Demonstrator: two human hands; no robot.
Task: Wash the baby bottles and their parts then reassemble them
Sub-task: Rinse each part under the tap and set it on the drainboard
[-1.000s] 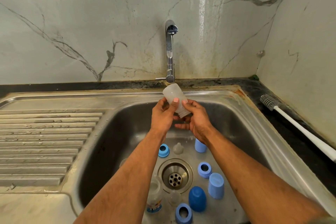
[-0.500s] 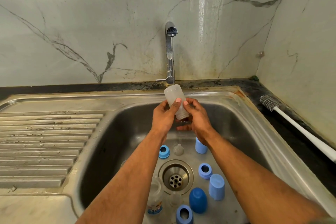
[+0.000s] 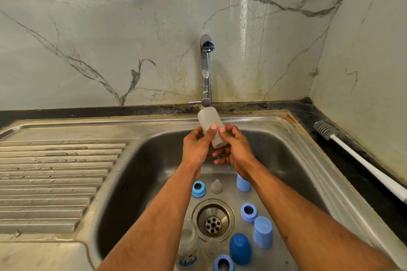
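Frosted bottle (image 3: pixel 208 124) held tilted, base up, under tap (image 3: pixel 206 68) above sink (image 3: pixel 293 145). Left hand (image 3: pixel 196 146) grips bottle body, thumb on front. Right hand (image 3: pixel 236 149) pinches bottle at neck end, lower fingers extended beneath. Thin water stream reaches bottle base. On sink floor near drain (image 3: pixel 213 222): blue caps, rings, clear teat (image 3: pixel 216 186), second bottle (image 3: pixel 188 246). Bottle brush (image 3: pixel 352 156) on counter, right.

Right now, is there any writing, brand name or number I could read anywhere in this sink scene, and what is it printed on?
None can be read.
Clear plastic baby bottle lying in the steel sink near the front edge: a colourful printed label in blue, orange and white, too small and blurred to read.
Frosted clear bottle held under the tap in the left hand and right hand: no print visible.
Blue caps, blue rings, white-handled bottle brush: plain.
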